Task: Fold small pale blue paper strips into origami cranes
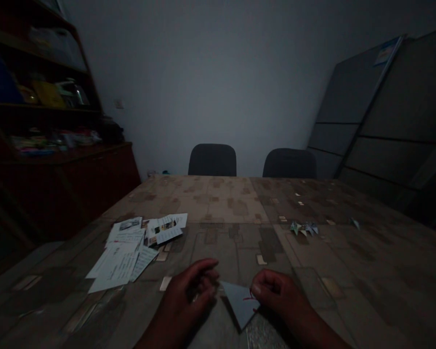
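A folded paper triangle [240,303], pale with a few red marks, is in front of me near the table's close edge. My right hand [278,293] pinches its right corner between thumb and fingers. To the left of the paper is my left hand [194,293], its fingers curved and apart, with nothing visible between them. The left fingertips are close to the triangle's upper left corner; whether they touch it I cannot tell. One point of the triangle faces down toward me.
Loose printed papers [118,261] lie in a pile on the left of the patterned table [221,203]. Small folded paper pieces [304,228] sit on the right, with another [355,223] farther right. Two dark chairs [212,160] stand behind the table, and a shelf cabinet [94,169] is at left.
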